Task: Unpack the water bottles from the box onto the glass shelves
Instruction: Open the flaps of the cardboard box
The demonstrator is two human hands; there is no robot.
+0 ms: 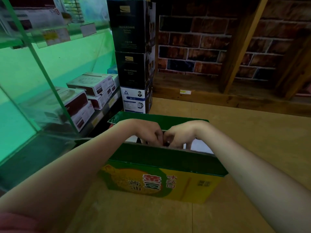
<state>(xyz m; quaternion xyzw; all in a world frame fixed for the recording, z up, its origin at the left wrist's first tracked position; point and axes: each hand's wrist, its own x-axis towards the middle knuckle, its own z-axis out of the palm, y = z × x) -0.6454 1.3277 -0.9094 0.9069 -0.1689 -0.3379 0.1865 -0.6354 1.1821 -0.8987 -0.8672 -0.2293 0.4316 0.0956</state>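
Water bottles are not plainly visible: whatever fills the box [161, 175] is hidden behind its near wall and under both hands, apart from a dark shape and pale patches I cannot identify. Full bottles would probably be heavy for their size, stiff and smooth, so a grip round the body or just under the cap seems safest, one at a time. At the left stand the glass shelves [28, 52], just beside the box on the floor [252, 132] and already carrying some white cartons [90, 84]. The left hand [148, 132] reaches into the open top, fingers curled downward round something I cannot make out. The right hand [178, 136] sits touching it, fingers likewise curled inside the box, its hold unclear.
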